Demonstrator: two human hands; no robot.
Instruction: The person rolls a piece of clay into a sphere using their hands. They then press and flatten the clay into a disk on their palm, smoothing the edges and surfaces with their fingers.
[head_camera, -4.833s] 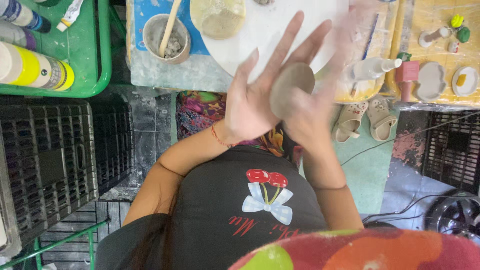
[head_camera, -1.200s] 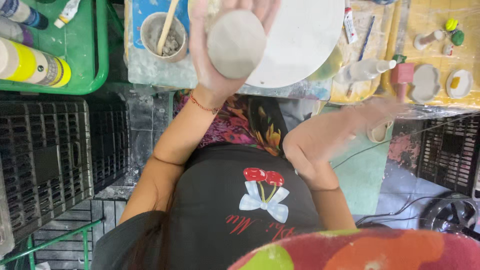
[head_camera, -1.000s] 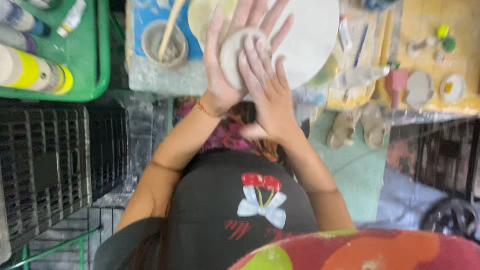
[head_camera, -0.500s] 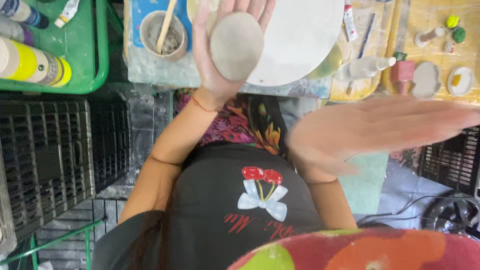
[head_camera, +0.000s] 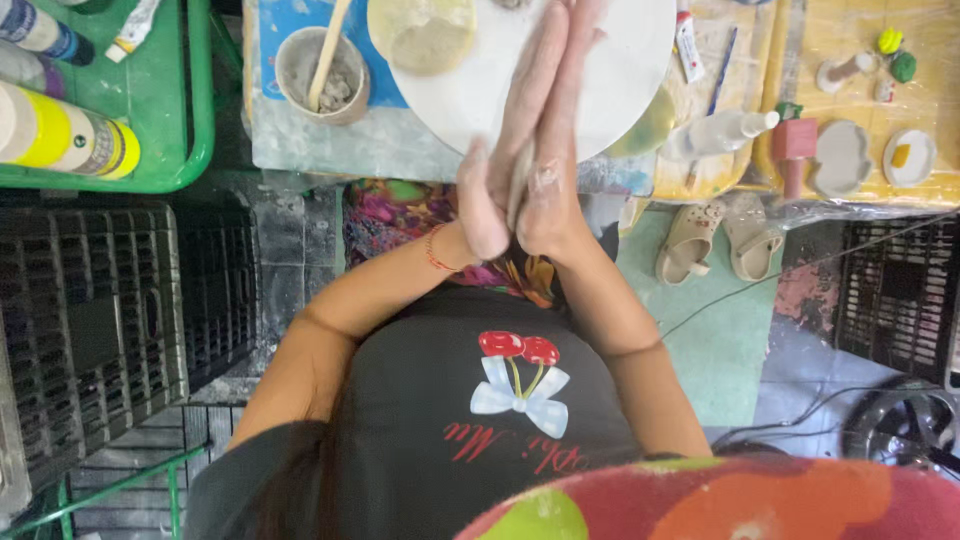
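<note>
My left hand (head_camera: 492, 180) and my right hand (head_camera: 560, 150) are pressed palm to palm in front of my chest, fingers pointing away over a round white board (head_camera: 625, 70). A flat grey clay disc (head_camera: 517, 183) is squeezed between the palms; only a thin edge of it shows near the heels of the hands. Both hands are dusted with pale clay. A red thread bracelet sits on my left wrist.
A clay-smeared cup (head_camera: 318, 75) with a wooden stick and a pale flattened clay piece (head_camera: 425, 32) lie on the low table. A green tray (head_camera: 160, 130) with paint bottles is at left, with black crates (head_camera: 90, 320) below it. A spray bottle (head_camera: 725, 130), a pink stamp (head_camera: 793, 150) and sandals (head_camera: 710, 235) are at right.
Half a second ago the disc lay on my raised left palm while my right hand swung out to the right. Now the right hand has come back and clapped onto the disc.
</note>
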